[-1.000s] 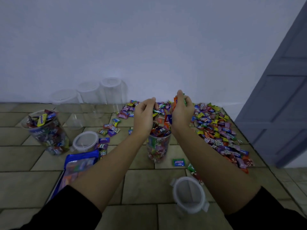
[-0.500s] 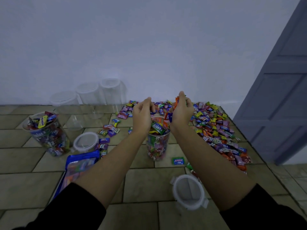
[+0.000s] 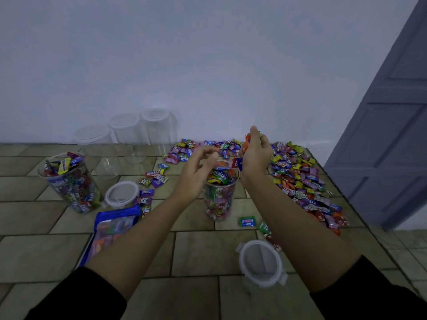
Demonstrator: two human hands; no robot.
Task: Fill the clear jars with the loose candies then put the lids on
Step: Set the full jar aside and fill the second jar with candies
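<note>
At centre frame, the left hand (image 3: 198, 165) hovers with loosely curled fingers over a nearly full clear jar (image 3: 219, 199) on the tiled bench (image 3: 196, 250). The right hand (image 3: 256, 153), beside the rim, grips wrapped candies (image 3: 247, 142). A candy heap (image 3: 300, 179) spreads right of centre. A lid (image 3: 260, 262) lies at lower right, and a second filled jar (image 3: 71, 183) stands at left.

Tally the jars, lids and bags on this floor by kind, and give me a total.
Jars with candies in them: 2
Empty clear jars: 3
Loose lids: 2
Blue bag: 1
Loose candies: too many to count, left out
Total: 8
</note>
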